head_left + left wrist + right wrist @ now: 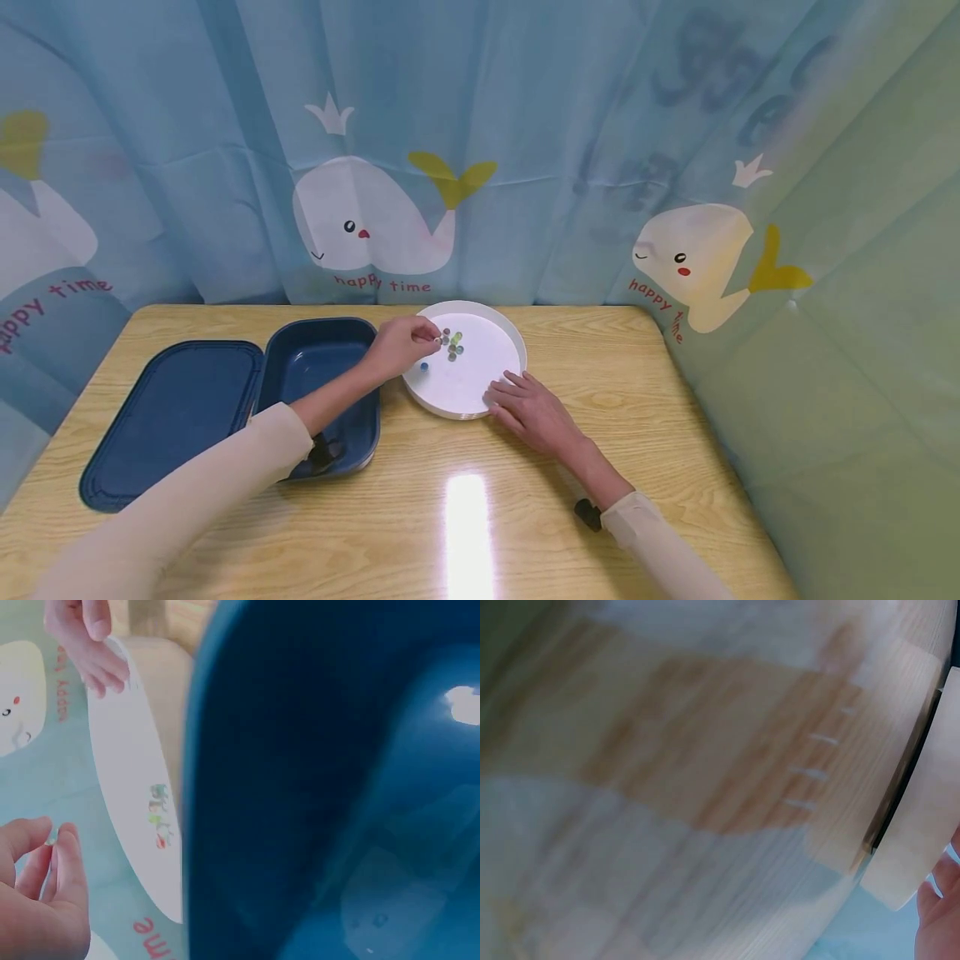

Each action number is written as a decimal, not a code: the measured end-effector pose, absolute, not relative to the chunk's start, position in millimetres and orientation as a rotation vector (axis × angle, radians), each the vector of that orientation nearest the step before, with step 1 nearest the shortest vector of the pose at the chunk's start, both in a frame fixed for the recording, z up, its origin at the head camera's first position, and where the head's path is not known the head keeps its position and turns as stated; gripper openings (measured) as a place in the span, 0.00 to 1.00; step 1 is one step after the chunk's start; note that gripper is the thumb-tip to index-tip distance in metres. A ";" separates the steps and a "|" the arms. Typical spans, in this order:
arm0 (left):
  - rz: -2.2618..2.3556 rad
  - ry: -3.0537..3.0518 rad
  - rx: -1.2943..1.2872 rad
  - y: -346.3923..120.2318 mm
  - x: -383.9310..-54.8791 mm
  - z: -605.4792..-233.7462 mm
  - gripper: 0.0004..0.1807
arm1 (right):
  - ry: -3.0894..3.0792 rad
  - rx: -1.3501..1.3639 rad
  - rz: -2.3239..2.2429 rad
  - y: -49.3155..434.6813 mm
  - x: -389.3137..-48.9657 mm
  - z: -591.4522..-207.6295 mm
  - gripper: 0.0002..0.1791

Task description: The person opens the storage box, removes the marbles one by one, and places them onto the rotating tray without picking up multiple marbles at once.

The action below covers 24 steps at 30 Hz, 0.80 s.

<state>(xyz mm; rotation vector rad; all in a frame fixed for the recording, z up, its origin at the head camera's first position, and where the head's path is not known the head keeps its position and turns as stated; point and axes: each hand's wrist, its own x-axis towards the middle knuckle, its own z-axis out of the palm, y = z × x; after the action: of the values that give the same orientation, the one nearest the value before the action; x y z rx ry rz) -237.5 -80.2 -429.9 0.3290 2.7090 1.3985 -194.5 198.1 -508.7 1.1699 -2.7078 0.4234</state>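
Observation:
A round white tray (483, 392) holds several small glass marbles (453, 343) in a loose cluster, with a blue marble (424, 367) lying apart near its left side. Over the tray's left part, my left hand (405, 343) pinches a small marble (51, 841) between thumb and fingertips; the fingers mostly cover it. My right hand (531, 413) rests at the tray's front right rim, fingers reaching over the edge. In the right wrist view only part of that hand (940, 915) shows, beside the tray's pale side wall (919, 817).
A deep dark blue box (318, 342) stands left of the tray, below my left forearm. Its matching blue lid (180, 417) lies flat further left. The wooden table (600, 367) backs onto a blue curtain (540, 150) with printed whales.

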 end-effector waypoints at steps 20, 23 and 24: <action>1.299 2.748 0.297 -37.0 -265.9 -439.9 0.07 | -2.701 1.179 0.412 200.3 -195.5 -510.4 0.18; 1.274 2.753 0.299 -33.9 -270.2 -442.8 0.06 | -2.706 1.176 0.413 200.0 -195.4 -510.8 0.18; 1.268 2.753 0.295 -32.9 -271.8 -443.9 0.06 | -2.711 1.175 0.414 199.8 -195.4 -510.8 0.18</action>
<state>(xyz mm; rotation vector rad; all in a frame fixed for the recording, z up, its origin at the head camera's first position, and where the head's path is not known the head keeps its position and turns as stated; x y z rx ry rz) -271.8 -32.9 -443.9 0.2950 2.7530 1.2676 -195.4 199.8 -510.8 1.1749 -2.7109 0.4139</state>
